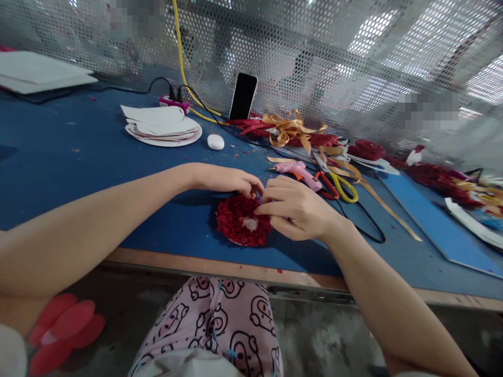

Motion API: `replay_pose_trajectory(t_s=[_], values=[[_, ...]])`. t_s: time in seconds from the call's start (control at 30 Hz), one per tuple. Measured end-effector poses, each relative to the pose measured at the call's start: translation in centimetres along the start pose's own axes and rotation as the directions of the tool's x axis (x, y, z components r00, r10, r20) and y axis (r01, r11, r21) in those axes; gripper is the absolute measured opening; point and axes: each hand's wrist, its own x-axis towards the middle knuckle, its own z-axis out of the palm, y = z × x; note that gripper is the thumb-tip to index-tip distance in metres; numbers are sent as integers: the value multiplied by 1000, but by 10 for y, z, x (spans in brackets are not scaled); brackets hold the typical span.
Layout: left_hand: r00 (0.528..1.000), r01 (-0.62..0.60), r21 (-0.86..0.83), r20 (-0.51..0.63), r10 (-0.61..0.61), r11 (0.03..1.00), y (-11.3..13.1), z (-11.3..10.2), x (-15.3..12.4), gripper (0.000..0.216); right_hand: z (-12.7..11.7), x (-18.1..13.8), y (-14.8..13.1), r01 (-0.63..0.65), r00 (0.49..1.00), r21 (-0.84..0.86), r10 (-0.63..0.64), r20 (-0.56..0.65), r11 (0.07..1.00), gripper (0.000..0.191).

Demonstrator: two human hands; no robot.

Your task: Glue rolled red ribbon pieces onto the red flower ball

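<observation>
A round, ruffled piece of dark red material (236, 228) with a pale middle lies on the blue table near its front edge. At its far rim is my left hand (236, 182), with curled fingers meeting the fluffy surface. My right hand (296, 209) comes in from the right, fingers bent and fingertips pressed together at the piece's upper right. The two sets of fingertips almost touch, and what lies between them is hidden. Just beyond my right hand rest a pink glue gun (301, 173), red-handled scissors (328, 186) and yellow-handled scissors (343, 187).
White discs (165, 128) are stacked behind my left arm, near a white oval case (216, 142). A phone (242, 97) leans on the perforated metal screen (283, 57). Gold ribbon (291, 128) and red material lie at the back right. A black cord (371, 222) loops beside my right forearm.
</observation>
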Motion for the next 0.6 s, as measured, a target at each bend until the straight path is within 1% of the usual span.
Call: replay_pose_trajectory(t_s=[0.07,0.13,0.23,0.3,0.37,0.43,0.53,0.6], values=[[1000,10,2,11,-10,1000,1,0,-1,35,2,-1,1,-29,996,-23,27,-86,999,28],[1000,29,22,4,-29,999,4,-1,-2,32,2,-4,2,-96,974,-61,82,-209,994,28],[998,35,63,-45,-32,997,5,-1,-6,28,3,-7,6,-256,903,-76,210,-374,964,28],[997,17,39,-74,-14,999,2,-1,-6,30,3,-9,9,-360,845,-53,302,-441,931,28],[994,13,4,-113,-13,1000,-4,-1,-4,30,3,-11,12,-440,800,-40,372,-470,897,28],[985,45,-63,-163,-55,997,-12,0,-1,29,2,-12,16,-492,780,-54,412,-471,869,29],[966,61,-208,-236,-111,976,-22,0,4,24,3,-14,20,-534,780,-112,437,-447,838,29],[957,54,-289,-260,-132,956,-25,0,5,23,5,-15,21,-549,787,-148,449,-422,823,29]])
